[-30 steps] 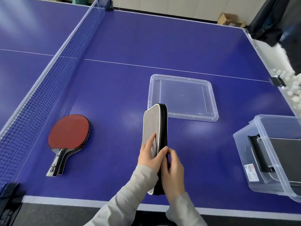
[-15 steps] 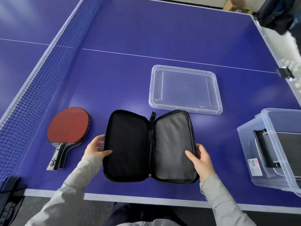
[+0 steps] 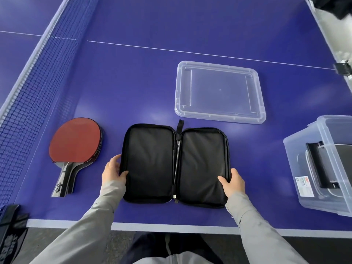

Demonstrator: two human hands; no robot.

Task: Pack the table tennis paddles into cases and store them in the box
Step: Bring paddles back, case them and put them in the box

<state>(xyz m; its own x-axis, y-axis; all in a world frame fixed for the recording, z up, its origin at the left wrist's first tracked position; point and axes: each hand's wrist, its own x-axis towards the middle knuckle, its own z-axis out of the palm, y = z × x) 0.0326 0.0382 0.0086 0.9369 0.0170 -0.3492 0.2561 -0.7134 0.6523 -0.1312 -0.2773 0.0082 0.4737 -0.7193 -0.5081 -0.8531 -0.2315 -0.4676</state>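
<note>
Left hand (image 3: pixel 113 171): lies at the left edge of the open case (image 3: pixel 176 165), thumb laid over the rim onto the black lining, fingers curled round the outside of the edge; the grip is closed lightly on that edge.
Right hand (image 3: pixel 232 182): mirrors it at the case's right edge, thumb on the lining, fingers wrapped round the outer side; grip closed on the edge.
Arms: both grey sleeves reach forward from the near side of the surface (image 3: pixel 190 31), forearms angled inward toward the case.
Case: 1 spread flat like a book on the blue surface, both halves showing lining, with nothing inside; a strap loop sticks out at the far end of its spine.
Paddles (image 3: pixel 75 143): at least 2 stacked just left of the case, red rubber up, handles toward the person.
Lid (image 3: pixel 220 91): 1 clear lid, beyond the case and slightly right.
Box (image 3: pixel 323 168): 1 clear box well right of the case, a dark case already inside it.
Net (image 3: pixel 28 88): 1, far left of the case.
</note>
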